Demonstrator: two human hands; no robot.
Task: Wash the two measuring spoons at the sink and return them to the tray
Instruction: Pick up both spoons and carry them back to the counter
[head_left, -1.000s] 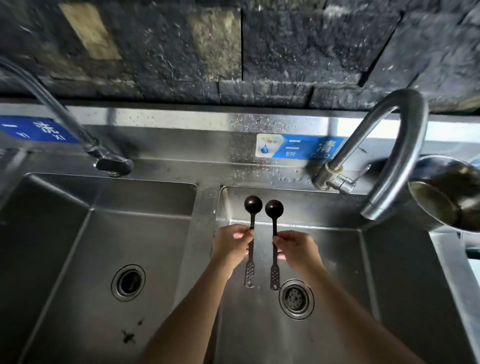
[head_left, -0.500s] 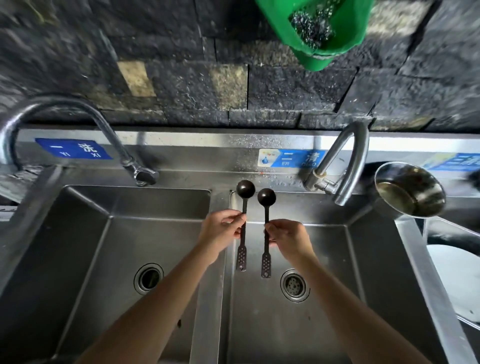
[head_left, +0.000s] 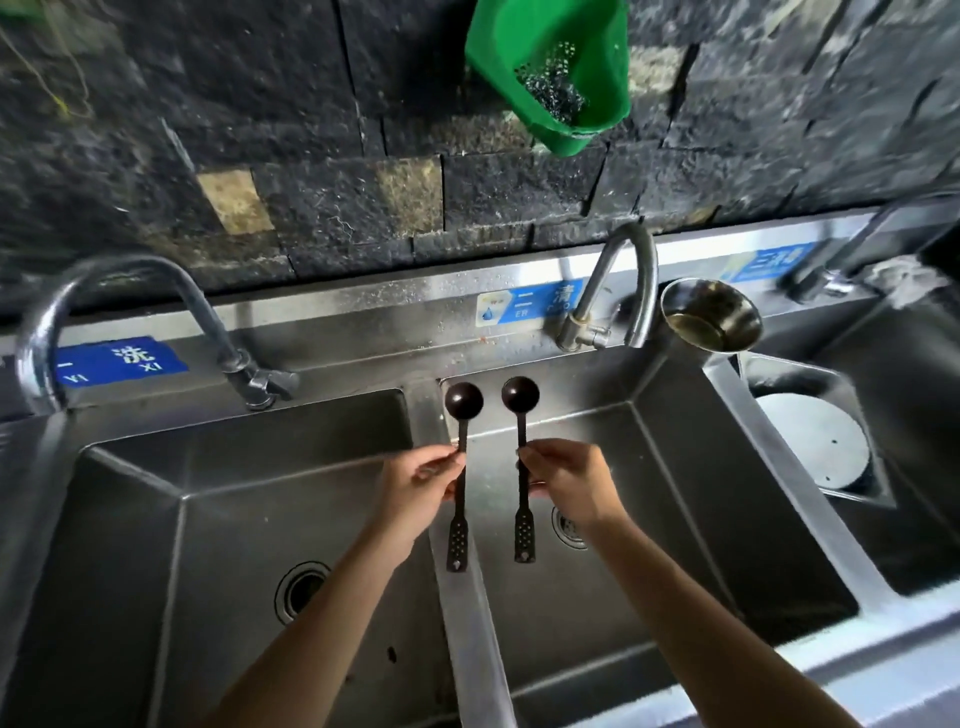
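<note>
Two dark long-handled measuring spoons stand upright side by side, bowls pointing away from me. My left hand (head_left: 418, 486) pinches the left spoon (head_left: 460, 467) at mid-handle, above the divider between the two basins. My right hand (head_left: 569, 480) pinches the right spoon (head_left: 521, 462) the same way, over the middle sink basin (head_left: 675, 519). Both perforated handle ends hang below my fingers. No water runs from the middle tap (head_left: 631, 283). No tray is in view.
The left basin (head_left: 208, 519) has its own tap (head_left: 156, 291). A steel bowl (head_left: 709, 317) sits on the ledge right of the middle tap. A white round lid (head_left: 815, 447) lies in the right basin. A green tub (head_left: 556, 67) with steel wool hangs on the dark wall.
The view has pulled back and tilted up, bringing the green tub and the right basin into sight. Both hands still hold the spoons upright; they sit slightly further apart.
</note>
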